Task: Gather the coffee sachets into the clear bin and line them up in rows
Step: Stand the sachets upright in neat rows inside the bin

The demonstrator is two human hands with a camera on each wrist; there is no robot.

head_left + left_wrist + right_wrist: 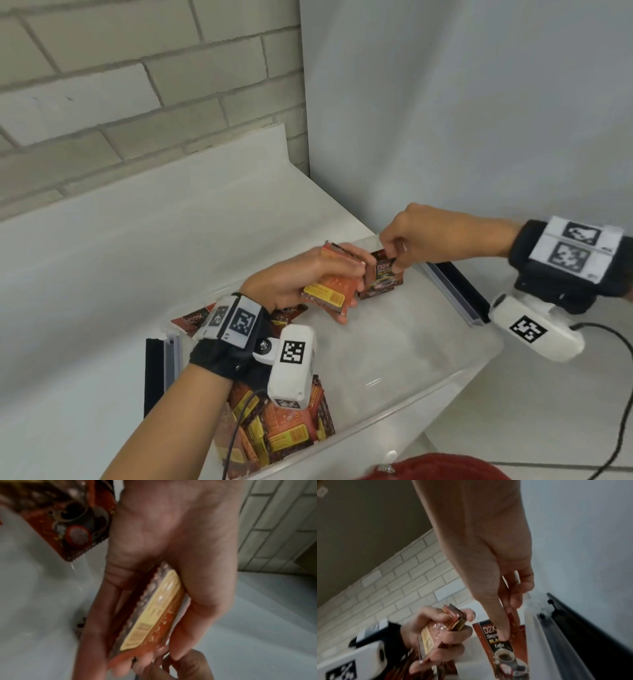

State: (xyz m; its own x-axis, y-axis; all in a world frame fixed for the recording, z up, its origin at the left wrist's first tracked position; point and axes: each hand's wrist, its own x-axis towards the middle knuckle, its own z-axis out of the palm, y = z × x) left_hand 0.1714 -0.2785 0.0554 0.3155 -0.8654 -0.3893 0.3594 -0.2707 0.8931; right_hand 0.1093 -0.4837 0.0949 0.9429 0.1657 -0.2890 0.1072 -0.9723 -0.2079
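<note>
My left hand [308,277] grips a stack of coffee sachets [329,291], orange backs with yellow labels up, over the far part of the clear bin [428,383]. The same stack [154,615] fills the left wrist view, held between thumb and fingers. My right hand [400,246] pinches the top of a dark red sachet [383,277] that stands upright at the bin's far end; its "D2X" front [501,649] shows in the right wrist view, with more sachets behind it. A loose pile of sachets [281,431] lies in the bin's near left corner.
The bin sits on a white counter [120,274] against a brick wall [102,102] and a white panel [479,102] at the right. Black latches [459,291] flank the bin's ends. Loose sachets [191,322] lie by the left rim. A cable [616,394] trails from my right wrist.
</note>
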